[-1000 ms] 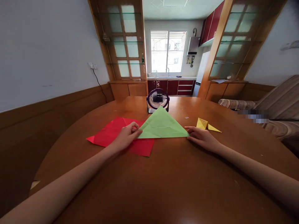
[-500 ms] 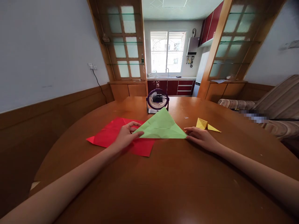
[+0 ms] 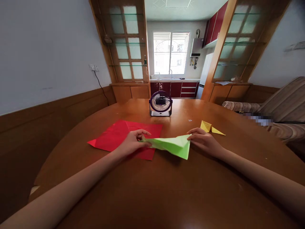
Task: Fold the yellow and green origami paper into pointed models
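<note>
A folded sheet of light green paper [image 3: 175,145] is held above the table between my two hands, tilted so that one corner hangs down toward me on the right. My left hand [image 3: 136,140] pinches its left end between thumb and fingers, over a creased red sheet of paper [image 3: 111,133] that lies on the table. At the right end, the fingertips of my right hand [image 3: 202,140] grip the green paper's upper corner. Just beyond that hand rests a folded yellow paper piece [image 3: 206,126].
A small purple desk fan [image 3: 160,103] stands upright on the brown wooden table [image 3: 154,194], beyond the papers. To the right is a striped sofa [image 3: 274,103]. Wooden cabinets with glass shelves flank the opening to a kitchen with a window [image 3: 170,52].
The green paper has turned over from a triangle pointing away to a tilted shape hanging toward me. My left hand has shifted slightly right; the red and yellow papers stay put.
</note>
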{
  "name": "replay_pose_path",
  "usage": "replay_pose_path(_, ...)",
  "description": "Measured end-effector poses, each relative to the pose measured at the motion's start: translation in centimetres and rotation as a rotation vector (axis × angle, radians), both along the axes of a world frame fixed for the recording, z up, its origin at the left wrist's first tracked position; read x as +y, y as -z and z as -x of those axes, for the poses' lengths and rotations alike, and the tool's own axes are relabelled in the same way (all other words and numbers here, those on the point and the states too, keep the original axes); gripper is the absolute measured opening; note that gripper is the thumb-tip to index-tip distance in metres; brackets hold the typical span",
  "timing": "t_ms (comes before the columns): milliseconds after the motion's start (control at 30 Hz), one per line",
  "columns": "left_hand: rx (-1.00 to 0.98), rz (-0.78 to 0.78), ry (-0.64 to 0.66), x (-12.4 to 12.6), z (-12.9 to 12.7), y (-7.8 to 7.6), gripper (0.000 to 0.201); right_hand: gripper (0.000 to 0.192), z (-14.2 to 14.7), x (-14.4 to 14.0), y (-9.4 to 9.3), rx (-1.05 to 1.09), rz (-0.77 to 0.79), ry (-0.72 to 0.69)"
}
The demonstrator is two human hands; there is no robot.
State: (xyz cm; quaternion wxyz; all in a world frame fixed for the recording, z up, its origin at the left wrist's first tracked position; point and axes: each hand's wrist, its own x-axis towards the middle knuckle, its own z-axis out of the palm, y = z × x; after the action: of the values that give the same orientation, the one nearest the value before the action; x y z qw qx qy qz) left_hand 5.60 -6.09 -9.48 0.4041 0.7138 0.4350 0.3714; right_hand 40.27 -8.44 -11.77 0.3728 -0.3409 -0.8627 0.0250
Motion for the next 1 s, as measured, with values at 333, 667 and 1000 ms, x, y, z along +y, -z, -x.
replay_pose_path(333,-0.010,0.083,0.001,0.3,0.3,0.5,0.045,0.018,-0.3,0.3,0.3,-0.174,-0.199,-0.046)
replay_pose_path(667,0.380,-0.206,-0.138,0.4,0.8,0.2,0.045,0.023,-0.9,0.6,0.4,-0.274,-0.237,0.003)
replay_pose_path(1000,0.715,-0.507,-0.170,0.6,0.9,0.3,0.024,0.025,-1.3,0.9,0.6,-0.301,-0.079,0.056)
